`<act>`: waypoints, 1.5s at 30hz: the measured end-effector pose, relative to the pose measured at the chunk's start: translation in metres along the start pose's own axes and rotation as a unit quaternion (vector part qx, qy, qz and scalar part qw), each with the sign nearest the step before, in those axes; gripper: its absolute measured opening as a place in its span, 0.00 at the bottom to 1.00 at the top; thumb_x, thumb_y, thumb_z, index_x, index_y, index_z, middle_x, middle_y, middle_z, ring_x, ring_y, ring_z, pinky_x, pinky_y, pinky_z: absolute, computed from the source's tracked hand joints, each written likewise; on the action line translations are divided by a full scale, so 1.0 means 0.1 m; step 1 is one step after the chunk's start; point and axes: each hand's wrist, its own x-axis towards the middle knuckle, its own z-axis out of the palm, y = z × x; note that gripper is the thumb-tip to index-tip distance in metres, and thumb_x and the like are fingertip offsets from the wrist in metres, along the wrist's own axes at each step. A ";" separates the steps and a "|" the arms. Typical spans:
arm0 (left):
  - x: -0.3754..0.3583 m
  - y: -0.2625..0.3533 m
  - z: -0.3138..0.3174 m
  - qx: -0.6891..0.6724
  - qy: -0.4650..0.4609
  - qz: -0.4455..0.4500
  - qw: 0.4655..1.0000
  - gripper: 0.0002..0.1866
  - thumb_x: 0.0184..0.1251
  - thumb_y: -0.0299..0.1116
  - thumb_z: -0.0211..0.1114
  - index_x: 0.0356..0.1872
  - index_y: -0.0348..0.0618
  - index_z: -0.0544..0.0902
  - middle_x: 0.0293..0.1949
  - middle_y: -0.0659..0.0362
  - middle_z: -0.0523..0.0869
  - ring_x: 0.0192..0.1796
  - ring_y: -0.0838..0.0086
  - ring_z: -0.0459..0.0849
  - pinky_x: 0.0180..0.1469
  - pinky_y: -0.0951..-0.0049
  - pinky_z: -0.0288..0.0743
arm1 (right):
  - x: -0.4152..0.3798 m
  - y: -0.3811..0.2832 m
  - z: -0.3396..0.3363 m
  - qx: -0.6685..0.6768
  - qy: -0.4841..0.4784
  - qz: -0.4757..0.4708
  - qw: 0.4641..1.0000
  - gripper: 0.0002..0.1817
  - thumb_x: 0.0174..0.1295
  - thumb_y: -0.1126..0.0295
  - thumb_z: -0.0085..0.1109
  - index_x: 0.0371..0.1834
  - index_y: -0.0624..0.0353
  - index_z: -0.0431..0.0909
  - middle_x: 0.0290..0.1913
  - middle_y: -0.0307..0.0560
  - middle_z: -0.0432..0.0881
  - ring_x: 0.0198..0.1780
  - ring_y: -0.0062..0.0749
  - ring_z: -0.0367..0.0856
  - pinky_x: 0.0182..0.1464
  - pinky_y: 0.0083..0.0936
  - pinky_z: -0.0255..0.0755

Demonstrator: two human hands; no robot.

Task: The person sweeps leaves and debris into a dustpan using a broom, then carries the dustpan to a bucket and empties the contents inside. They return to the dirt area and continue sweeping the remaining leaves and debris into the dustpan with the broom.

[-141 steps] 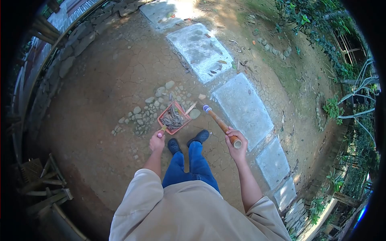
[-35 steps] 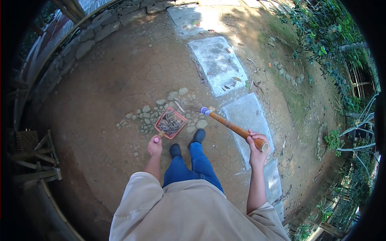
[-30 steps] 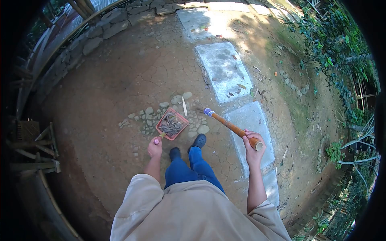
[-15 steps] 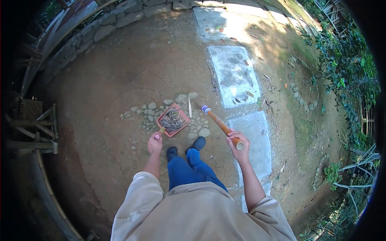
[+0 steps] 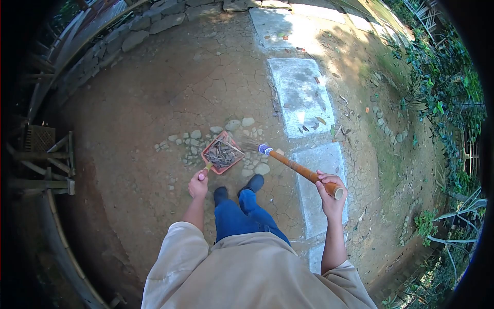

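My left hand [image 5: 198, 184] is closed round the handle of a red dustpan [image 5: 222, 167], which is low over the ground in front of my feet. Dry leaves and twigs [image 5: 222, 153] fill much of the pan. My right hand [image 5: 332, 191] grips the upper end of a broom [image 5: 296, 167] with a brown bamboo-like handle and a purple and white binding. The broom's thin bristles [image 5: 250, 146] point left and reach the pan's right edge.
Pale concrete slabs [image 5: 301, 98] run in a line on the right of cracked soil [image 5: 154, 108]. Small stones [image 5: 194, 135] lie around the pan. Wooden frames [image 5: 46, 157] stand at the left, green bushes [image 5: 442, 82] at the right, and a stone border [image 5: 135, 40] at the top left.
My right hand has moved right, and the broom now lies at a flatter angle with its bristles against the pan. The pale strip beside the pan now shows across its right side.
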 end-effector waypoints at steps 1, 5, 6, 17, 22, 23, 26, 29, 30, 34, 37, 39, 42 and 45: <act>0.00 -0.02 0.00 -0.003 0.000 0.005 1.000 0.22 0.55 0.35 0.74 0.53 0.59 0.87 0.46 0.52 0.89 0.50 0.55 0.87 0.54 0.59 0.79 | 0.00 0.01 0.00 -0.005 0.000 -0.004 1.000 0.10 0.57 0.89 0.65 0.36 0.64 0.77 0.42 0.49 0.85 0.56 0.42 0.84 0.64 0.40 0.74; 0.00 -0.03 0.00 -0.015 0.003 0.013 1.000 0.21 0.54 0.36 0.75 0.53 0.58 0.87 0.46 0.52 0.90 0.50 0.55 0.88 0.54 0.59 0.79 | 0.03 0.03 0.01 -0.009 0.021 -0.025 0.999 0.10 0.58 0.89 0.65 0.36 0.63 0.77 0.43 0.49 0.84 0.57 0.43 0.83 0.66 0.41 0.74; -0.01 -0.03 0.01 -0.018 0.003 0.010 1.000 0.21 0.54 0.36 0.75 0.53 0.58 0.87 0.46 0.52 0.90 0.50 0.55 0.88 0.54 0.59 0.79 | 0.03 0.04 0.00 -0.017 0.021 -0.031 0.999 0.11 0.58 0.89 0.64 0.37 0.62 0.76 0.43 0.49 0.84 0.57 0.43 0.83 0.66 0.43 0.73; 0.00 0.13 0.22 -0.063 -0.002 0.034 0.997 0.20 0.53 0.36 0.72 0.50 0.61 0.88 0.44 0.51 0.89 0.49 0.52 0.87 0.53 0.56 0.79 | 0.14 0.17 0.01 -0.038 0.073 -0.038 0.996 0.10 0.58 0.88 0.65 0.36 0.63 0.77 0.43 0.48 0.85 0.57 0.44 0.84 0.65 0.40 0.74; 0.04 0.30 0.33 -0.009 -0.010 0.008 1.000 0.19 0.55 0.39 0.71 0.51 0.65 0.87 0.45 0.52 0.89 0.50 0.52 0.86 0.53 0.55 0.79 | 0.12 0.45 0.14 -0.117 0.016 -0.037 0.992 0.09 0.57 0.88 0.66 0.34 0.62 0.78 0.42 0.47 0.85 0.56 0.42 0.84 0.65 0.38 0.73; 0.06 0.33 0.32 -0.006 -0.014 0.008 1.000 0.20 0.55 0.40 0.70 0.51 0.65 0.87 0.46 0.52 0.89 0.50 0.52 0.86 0.53 0.55 0.79 | 0.09 0.45 0.20 -0.117 0.007 -0.037 0.992 0.09 0.56 0.87 0.67 0.33 0.63 0.78 0.41 0.47 0.85 0.55 0.42 0.85 0.64 0.38 0.74; 0.07 0.35 0.35 0.000 -0.022 0.013 1.000 0.20 0.54 0.41 0.71 0.51 0.67 0.87 0.46 0.52 0.89 0.50 0.52 0.86 0.53 0.54 0.79 | -0.01 0.29 0.32 -0.114 -0.017 -0.024 0.993 0.08 0.54 0.86 0.68 0.31 0.63 0.79 0.39 0.48 0.86 0.52 0.43 0.87 0.62 0.37 0.77; 0.10 0.33 0.35 -0.005 -0.022 0.026 0.999 0.20 0.54 0.39 0.71 0.51 0.66 0.88 0.45 0.52 0.89 0.50 0.52 0.86 0.53 0.55 0.79 | -0.07 0.20 0.31 -0.072 -0.013 0.007 0.997 0.09 0.54 0.87 0.68 0.30 0.63 0.79 0.39 0.48 0.86 0.53 0.42 0.86 0.62 0.36 0.77; 0.09 0.34 0.34 -0.012 -0.024 0.031 0.999 0.20 0.53 0.39 0.71 0.51 0.66 0.88 0.45 0.52 0.89 0.49 0.52 0.86 0.53 0.55 0.79 | -0.07 0.15 0.28 -0.060 -0.006 0.012 0.998 0.09 0.54 0.88 0.68 0.31 0.63 0.78 0.39 0.48 0.86 0.53 0.42 0.86 0.62 0.37 0.77; 0.07 0.37 0.31 -0.042 -0.025 0.046 0.998 0.20 0.53 0.36 0.72 0.50 0.63 0.88 0.43 0.52 0.89 0.49 0.52 0.87 0.52 0.56 0.79 | -0.07 -0.11 0.12 -0.002 0.025 0.026 0.999 0.11 0.55 0.89 0.66 0.33 0.62 0.77 0.41 0.48 0.85 0.55 0.43 0.85 0.63 0.38 0.76; 0.08 0.41 0.29 -0.057 -0.018 0.058 0.997 0.20 0.53 0.35 0.72 0.50 0.61 0.88 0.43 0.52 0.89 0.49 0.53 0.87 0.52 0.57 0.79 | 0.00 -0.21 -0.03 0.013 0.036 0.018 0.999 0.12 0.55 0.90 0.65 0.36 0.62 0.76 0.42 0.49 0.85 0.57 0.44 0.84 0.64 0.41 0.75; 0.10 0.42 0.30 -0.065 0.000 0.066 0.996 0.20 0.53 0.34 0.73 0.50 0.59 0.88 0.44 0.52 0.89 0.49 0.53 0.87 0.52 0.57 0.79 | 0.08 -0.34 -0.11 0.010 0.042 0.004 0.999 0.12 0.55 0.90 0.65 0.36 0.62 0.76 0.42 0.49 0.85 0.57 0.43 0.84 0.65 0.41 0.75; 0.16 0.45 0.36 -0.076 0.006 0.075 0.994 0.20 0.53 0.35 0.73 0.50 0.59 0.88 0.44 0.52 0.90 0.49 0.54 0.87 0.53 0.58 0.79 | 0.17 -0.41 -0.24 -0.001 0.047 -0.010 0.999 0.13 0.55 0.90 0.66 0.36 0.62 0.76 0.42 0.49 0.85 0.56 0.44 0.84 0.65 0.42 0.74; 0.20 0.57 0.38 -0.076 0.001 0.080 0.994 0.21 0.53 0.36 0.73 0.51 0.59 0.88 0.44 0.52 0.90 0.49 0.54 0.87 0.54 0.58 0.79 | 0.25 -0.41 -0.38 -0.011 0.057 -0.025 0.998 0.12 0.55 0.90 0.66 0.36 0.62 0.76 0.42 0.49 0.85 0.56 0.44 0.84 0.65 0.43 0.74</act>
